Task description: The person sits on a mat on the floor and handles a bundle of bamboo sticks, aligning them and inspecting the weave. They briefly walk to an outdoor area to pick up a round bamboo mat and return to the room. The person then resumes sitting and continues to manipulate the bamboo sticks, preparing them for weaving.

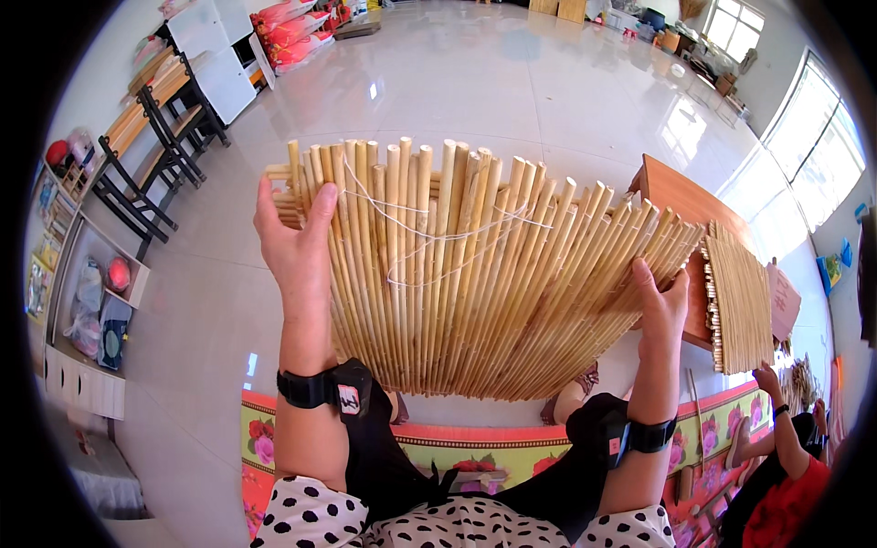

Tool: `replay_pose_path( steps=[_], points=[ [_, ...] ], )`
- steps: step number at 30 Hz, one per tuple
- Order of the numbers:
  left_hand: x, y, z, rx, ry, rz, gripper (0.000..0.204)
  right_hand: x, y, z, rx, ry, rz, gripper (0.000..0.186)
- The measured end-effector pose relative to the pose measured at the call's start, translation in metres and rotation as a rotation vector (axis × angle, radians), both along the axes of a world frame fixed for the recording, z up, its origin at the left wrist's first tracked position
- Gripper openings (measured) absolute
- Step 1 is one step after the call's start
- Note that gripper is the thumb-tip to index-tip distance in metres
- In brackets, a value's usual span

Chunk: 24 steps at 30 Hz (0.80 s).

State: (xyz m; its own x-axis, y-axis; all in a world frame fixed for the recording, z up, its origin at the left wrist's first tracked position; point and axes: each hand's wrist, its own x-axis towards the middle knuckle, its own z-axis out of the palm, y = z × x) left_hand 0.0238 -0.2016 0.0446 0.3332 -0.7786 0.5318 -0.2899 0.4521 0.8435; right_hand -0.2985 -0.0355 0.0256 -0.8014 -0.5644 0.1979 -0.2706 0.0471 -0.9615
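"Out front of the person wearing a white top with black spots: mat of pale tan round sticks. Stick ends fan along the far edge, uneven. Thin white string loops loosely across its upper part."

"Hands?"

"Both on it. Left hand pinches the left end near the top, thumb apart from the fingers, sticks between. Right hand clamps the right end, thumb up; some fingers hidden."

"Bottom edge?"

"Toward the feet. Can't tell if it touches anything."

"Around it?"

"Right: orange-brown wooden table, partly behind the mat. Against its right side, second mat of thin tan sticks. Co-worker in a red top at lower right, one hand near that second mat's lower edge."

"Near side?"

"Red-bordered floral cloth running across, below the mat."

"Further out?"

"Glossy pale tile floor. Far left, black-framed wooden chairs; red-and-white sacks stacked beyond them."
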Motion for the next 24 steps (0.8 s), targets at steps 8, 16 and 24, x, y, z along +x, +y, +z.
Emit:
replay_pose_path(
  steps=[8, 16, 24],
  points=[
    [-0.004, 0.002, 0.004, -0.006, 0.033, 0.007, 0.076, -0.006, -0.002, -0.004, 0.009, 0.023, -0.008, 0.06],
    [-0.001, -0.003, -0.001, -0.04, -0.019, 0.017, 0.084, -0.01, 0.0, -0.006, -0.031, -0.048, -0.012, 0.053],
    [-0.007, 0.011, 0.012, 0.019, -0.142, 0.019, 0.092, -0.001, 0.004, 0.004, -0.14, -0.13, 0.041, 0.058]
  ],
)
